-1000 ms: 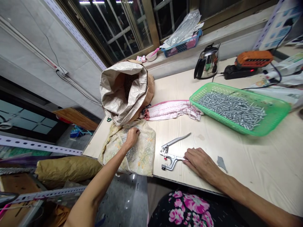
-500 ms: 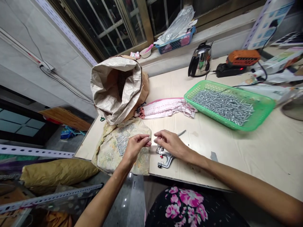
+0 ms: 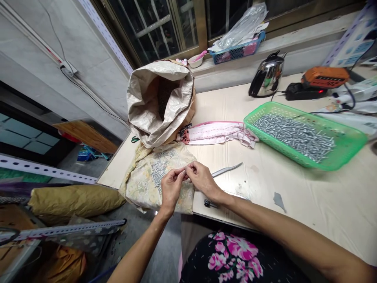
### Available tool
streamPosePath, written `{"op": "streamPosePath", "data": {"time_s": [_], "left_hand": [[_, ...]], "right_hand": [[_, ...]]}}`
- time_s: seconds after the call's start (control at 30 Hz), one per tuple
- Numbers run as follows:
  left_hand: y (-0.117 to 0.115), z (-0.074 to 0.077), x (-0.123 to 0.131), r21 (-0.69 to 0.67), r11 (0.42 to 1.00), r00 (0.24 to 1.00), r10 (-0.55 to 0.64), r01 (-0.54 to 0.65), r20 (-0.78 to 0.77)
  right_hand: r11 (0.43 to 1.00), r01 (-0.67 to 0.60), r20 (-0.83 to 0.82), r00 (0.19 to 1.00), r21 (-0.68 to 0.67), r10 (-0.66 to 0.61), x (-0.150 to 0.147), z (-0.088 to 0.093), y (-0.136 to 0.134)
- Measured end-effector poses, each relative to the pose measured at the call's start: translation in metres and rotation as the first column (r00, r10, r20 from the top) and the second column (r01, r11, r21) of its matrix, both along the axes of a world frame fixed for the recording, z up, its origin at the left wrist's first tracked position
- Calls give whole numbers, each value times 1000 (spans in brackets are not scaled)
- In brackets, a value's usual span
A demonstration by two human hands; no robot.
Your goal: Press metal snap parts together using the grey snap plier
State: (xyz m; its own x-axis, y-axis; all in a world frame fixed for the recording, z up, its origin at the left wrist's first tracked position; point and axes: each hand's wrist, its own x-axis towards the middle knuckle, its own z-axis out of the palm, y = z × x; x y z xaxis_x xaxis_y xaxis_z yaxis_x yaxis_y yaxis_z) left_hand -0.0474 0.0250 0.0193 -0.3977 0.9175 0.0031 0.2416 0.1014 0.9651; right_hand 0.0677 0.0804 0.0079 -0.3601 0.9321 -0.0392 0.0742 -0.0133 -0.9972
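My left hand [image 3: 172, 186] and my right hand [image 3: 203, 181] meet fingertip to fingertip above the right part of a yellowish patterned cloth [image 3: 135, 182]. Both are closed in a pinch; whatever lies between the fingers is too small and covered to make out. Beside my left hand, a loose pile of small silvery metal pins [image 3: 159, 169] is spread on the cloth. A metal hand tool [image 3: 226, 169] lies on the table under my right hand, which hides most of it; a grey curved handle and a dark end stick out.
A green plastic basket [image 3: 347, 155] full of similar metal pins stands at the right. An open paper sack [image 3: 144, 98] is at the back left, with a pink-white cloth [image 3: 218, 133] beside it. Behind are a kettle [image 3: 269, 76] and an orange battery [image 3: 325, 76] on a charger.
My hands, apart before, have come together at the fingertips. My right hand has closed into a pinch and now covers more of the metal tool. The view has shifted slightly left.
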Motion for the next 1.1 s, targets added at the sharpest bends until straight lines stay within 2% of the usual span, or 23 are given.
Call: {"op": "streamPosePath", "data": {"time_s": [0.13, 0.23, 0.37, 0.43, 0.53, 0.63, 0.7, 0.77, 0.87, 1.0, 1.1], "left_hand": [[-6, -5, -8, 76, 993, 967, 103, -88, -232], [-9, -7, -16, 110, 987, 938, 146, -117, -315], [-8, -7, -24, 113, 989, 987, 112, -98, -120], [-8, -7, -26, 86, 994, 993, 79, -72, -91], [-8, -3, -28, 74, 997, 976, 42, -27, -214], [-8, 4, -29, 63, 998, 938, 8, 14, -347], [-8, 8, -29, 27, 999, 932, -19, 31, -362], [-7, 12, -30, -37, 998, 951, -65, 57, -303], [-9, 14, -33, -154, 980, 985, -144, 129, -91], [-13, 11, -39, -249, 945, 962, -157, 212, 222], [-14, 7, -42, -274, 929, 933, -154, 249, 325]], "right_hand": [[985, -30, -83, 996, -168, 17, -21, 6, -3], [983, -47, -84, 996, -180, 32, -30, 8, -4], [998, -19, -113, 994, -65, 11, -31, 5, -4], [999, -3, -123, 992, 33, 7, -28, 2, -3], [989, -22, -103, 994, 145, 37, -22, -2, -1], [981, -80, -84, 992, 174, 95, -17, -3, 0], [973, -122, -69, 988, 196, 138, -14, -3, 2], [948, -155, -25, 985, 279, 169, -11, -2, 3], [897, -184, 59, 983, 401, 175, -10, -4, 5], [920, -211, 84, 977, 329, 194, -13, -10, 4], [933, -222, 88, 975, 284, 206, -18, -15, 3]]}}
